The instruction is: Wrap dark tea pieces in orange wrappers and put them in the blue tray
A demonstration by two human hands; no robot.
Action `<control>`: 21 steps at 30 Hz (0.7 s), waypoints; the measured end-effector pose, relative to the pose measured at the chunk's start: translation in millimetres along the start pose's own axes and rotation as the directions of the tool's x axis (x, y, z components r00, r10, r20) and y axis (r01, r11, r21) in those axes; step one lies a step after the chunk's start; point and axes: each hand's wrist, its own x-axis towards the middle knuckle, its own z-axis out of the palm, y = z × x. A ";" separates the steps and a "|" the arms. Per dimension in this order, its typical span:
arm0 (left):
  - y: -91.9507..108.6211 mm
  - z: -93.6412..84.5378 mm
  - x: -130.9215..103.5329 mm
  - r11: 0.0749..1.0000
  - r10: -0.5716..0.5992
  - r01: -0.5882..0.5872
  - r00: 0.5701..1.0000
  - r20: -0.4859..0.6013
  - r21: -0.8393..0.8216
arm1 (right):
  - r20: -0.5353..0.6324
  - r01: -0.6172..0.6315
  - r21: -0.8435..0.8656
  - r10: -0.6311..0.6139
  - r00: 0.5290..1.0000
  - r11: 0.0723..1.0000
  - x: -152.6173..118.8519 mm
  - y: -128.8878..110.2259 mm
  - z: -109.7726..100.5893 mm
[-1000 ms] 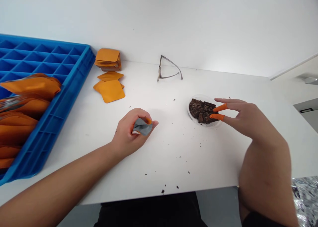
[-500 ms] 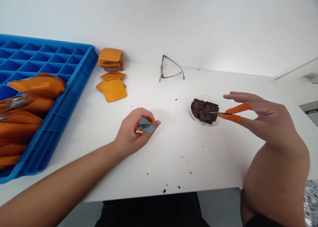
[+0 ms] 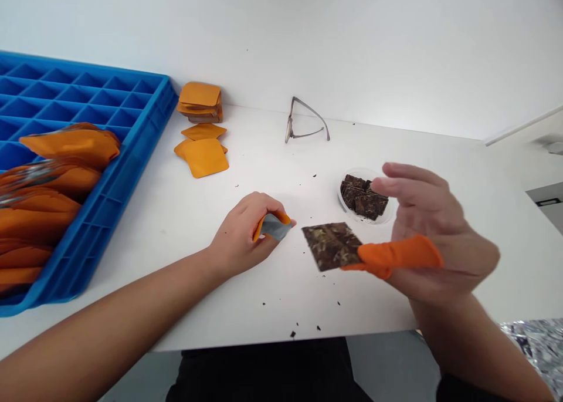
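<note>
My left hand (image 3: 246, 229) is wrapped round a small orange pouch (image 3: 275, 226), whose silvery inside shows through its gaping mouth. In my right hand (image 3: 417, 232), thumb and forefinger wear orange finger cots (image 3: 400, 255) and pinch a thin, dark brown square of pressed tea (image 3: 332, 246) by one edge. The square is held above the table, a little to the right of the pouch and apart from it. Behind my right hand stands a clear round tub (image 3: 345, 208) with several like squares (image 3: 369, 202) in it, partly hidden by my fingers.
On the left, a blue divided crate (image 3: 132, 161) holds several orange pouches (image 3: 65, 185). Beside it lie a stack of orange pouches (image 3: 200, 100) and a few loose ones (image 3: 206, 157). Glasses (image 3: 308, 135) rest near the wall. Dark crumbs dot the white table (image 3: 220, 314). Silvery material (image 3: 536, 343) shows lower right.
My right hand has lifted a dark square out of the tub and brought it left and nearer to me. In my left hand, the pouch's mouth gapes wider.
</note>
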 end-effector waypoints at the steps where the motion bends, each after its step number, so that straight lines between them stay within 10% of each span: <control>1: 0.1 -0.2 -0.1 1.000 0.003 -0.003 1.000 0.006 -0.001 | 0.024 -0.002 -0.042 0.003 1.000 0.999 0.9 -3.7 3.7; 21: 0.1 -0.8 -2.0 0.997 -0.033 0.031 0.999 0.023 0.074 | 0.037 0.151 -0.203 -0.147 0.988 0.967 11.8 -17.1 27.6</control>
